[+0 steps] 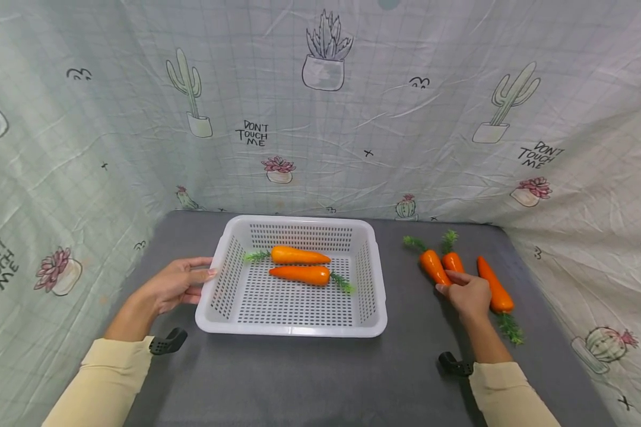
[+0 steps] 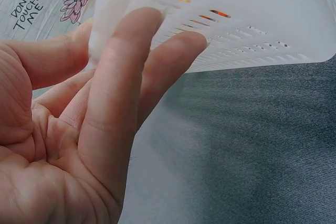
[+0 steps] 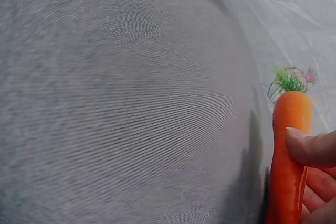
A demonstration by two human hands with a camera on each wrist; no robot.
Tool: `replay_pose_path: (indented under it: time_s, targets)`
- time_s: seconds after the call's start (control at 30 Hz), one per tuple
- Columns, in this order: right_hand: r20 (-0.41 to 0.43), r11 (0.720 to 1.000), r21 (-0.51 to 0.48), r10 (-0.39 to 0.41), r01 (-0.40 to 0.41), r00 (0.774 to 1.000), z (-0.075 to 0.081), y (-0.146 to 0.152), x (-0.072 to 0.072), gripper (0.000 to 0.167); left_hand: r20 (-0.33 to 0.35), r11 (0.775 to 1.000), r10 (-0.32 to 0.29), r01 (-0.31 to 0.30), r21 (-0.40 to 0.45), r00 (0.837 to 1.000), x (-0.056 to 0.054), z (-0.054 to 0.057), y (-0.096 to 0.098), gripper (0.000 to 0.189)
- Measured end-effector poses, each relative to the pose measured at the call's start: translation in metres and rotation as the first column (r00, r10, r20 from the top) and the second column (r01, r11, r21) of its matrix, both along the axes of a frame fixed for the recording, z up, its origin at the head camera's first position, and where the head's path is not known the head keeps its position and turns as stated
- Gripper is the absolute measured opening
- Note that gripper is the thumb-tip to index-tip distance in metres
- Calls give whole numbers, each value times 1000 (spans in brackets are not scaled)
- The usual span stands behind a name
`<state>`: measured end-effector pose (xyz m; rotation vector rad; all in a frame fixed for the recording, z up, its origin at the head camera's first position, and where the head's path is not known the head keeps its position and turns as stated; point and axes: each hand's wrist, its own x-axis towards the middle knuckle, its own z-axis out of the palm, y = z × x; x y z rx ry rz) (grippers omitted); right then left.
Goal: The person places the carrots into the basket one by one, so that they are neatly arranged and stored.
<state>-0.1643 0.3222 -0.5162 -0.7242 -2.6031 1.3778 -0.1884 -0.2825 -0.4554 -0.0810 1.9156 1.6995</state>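
Observation:
A white plastic basket [image 1: 291, 330] with slotted walls stands on the dark table; two toy carrots [image 1: 301, 255] with green tops lie inside it. My left hand [image 1: 178, 284] holds the basket's left side, thumb at the rim and fingers [image 2: 113, 93] along the outer wall. At the right, my right hand [image 1: 470, 296] pinches an orange carrot [image 3: 287, 171] near its lower end, its leafy top pointing away. Just beside it lies a second carrot [image 1: 452, 261], partly hidden by the hand. Another carrot [image 1: 495, 287] lies right of the hand, leaves toward me.
A grey cloth-like surface covers the table [image 1: 299, 379]. Pale printed curtains [image 1: 374, 118] with cactus drawings rise behind it and on both sides. Dark wrist-worn devices [image 1: 168, 342] sit at the cuffs of both cream sleeves [image 1: 107, 379].

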Motion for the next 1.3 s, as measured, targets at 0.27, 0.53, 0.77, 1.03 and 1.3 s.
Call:
replay_pose_path:
  time_s: [0.27,0.53,0.77,1.03,1.3]
  targets:
    - [9,999,-38,34,-34,999,17,-3,-2,49,0,1000,9,-9,-6,1000,1,1,1,75]
    - [36,992,-84,102,-98,994,35,-6,-4,53,7,1000,7,-7,13,1000,1,2,1,74]
    - [20,980,-98,173,-171,985,51,-11,-6,55,8,1000,5,-5,23,1000,1,2,0,74]
    - [47,968,-93,236,-231,971,66,-18,-10,56,9,999,5,-5,31,1000,1,3,0,73]
    - [57,960,-89,273,-267,960,80,-28,-14,56,8,999,9,-9,34,1000,2,3,1,73]
